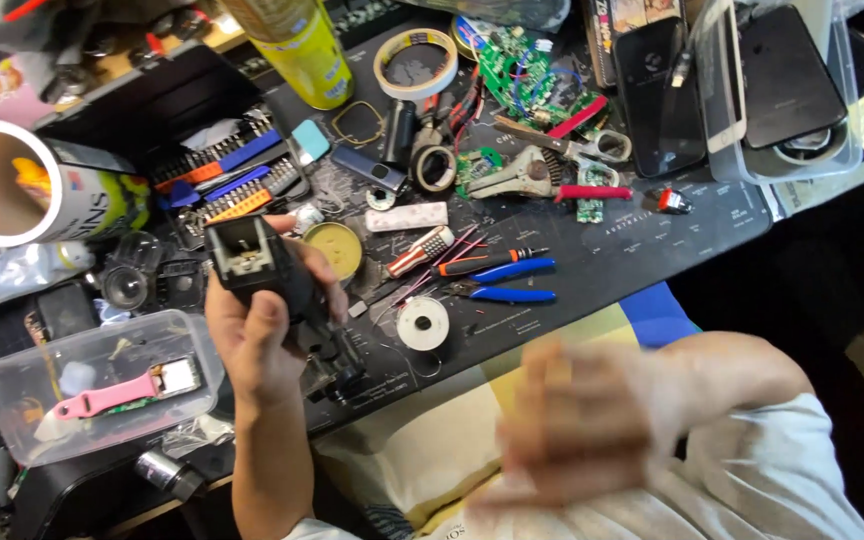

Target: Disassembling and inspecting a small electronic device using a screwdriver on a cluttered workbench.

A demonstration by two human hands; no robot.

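A black boxy plug-in adapter (252, 262), seemingly rigid and light, is being gripped around its middle by the left hand (257, 335); the blurred right hand's (577, 425) fingers cannot be told

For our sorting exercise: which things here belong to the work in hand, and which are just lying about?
In hand:
left hand
black plug-like device, held in its grip
right hand, blurred, empty

Lying about:
blue-handled pliers
solder spool
tape roll
yellow spray can
green circuit board
clear box with pink strap
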